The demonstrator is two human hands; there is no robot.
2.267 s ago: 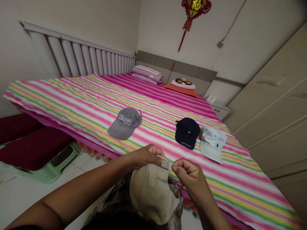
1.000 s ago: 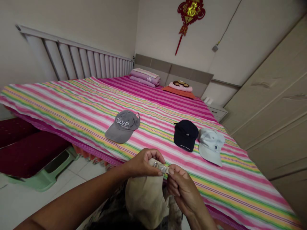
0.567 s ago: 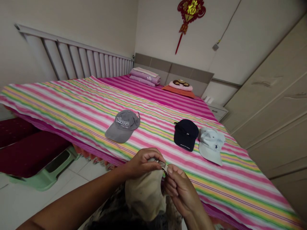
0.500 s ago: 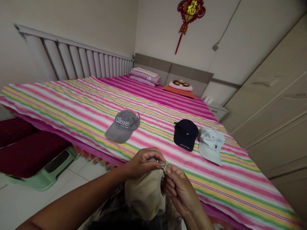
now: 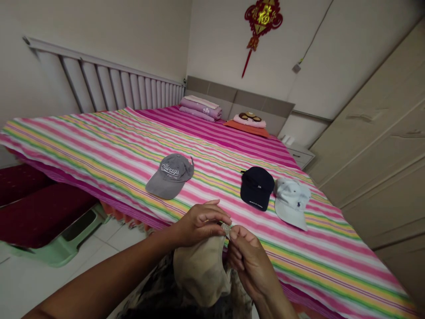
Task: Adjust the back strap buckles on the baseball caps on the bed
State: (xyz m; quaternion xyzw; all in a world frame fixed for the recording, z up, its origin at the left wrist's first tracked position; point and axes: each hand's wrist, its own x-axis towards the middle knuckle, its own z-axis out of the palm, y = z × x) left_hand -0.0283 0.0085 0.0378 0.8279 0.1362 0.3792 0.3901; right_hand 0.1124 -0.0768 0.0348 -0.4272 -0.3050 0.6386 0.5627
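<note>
A beige cap (image 5: 201,270) hangs below my hands, close to my body at the bed's near edge. My left hand (image 5: 204,223) pinches the metal strap buckle (image 5: 226,228) of the cap between thumb and fingers. Close beside it, my right hand (image 5: 245,252) is closed on the strap end at the same buckle. Beyond my hands lie a grey cap (image 5: 171,176) with white lettering, a dark navy cap (image 5: 257,188) and a pale blue-white cap (image 5: 292,203), the last two side by side. My right hand partly hides the beige cap's strap.
The caps lie on a striped sheet (image 5: 109,146) over the bed. Folded purple bedding (image 5: 201,108) and a pink folded item (image 5: 249,119) rest by the headboard (image 5: 219,91). Dark red-covered green stools (image 5: 49,221) stand at left, a wardrobe (image 5: 375,155) at right.
My left fingers have loosened and lifted slightly at the buckle, which shows tilted differently. My right hand keeps its hold, and the caps on the bed stay put.
</note>
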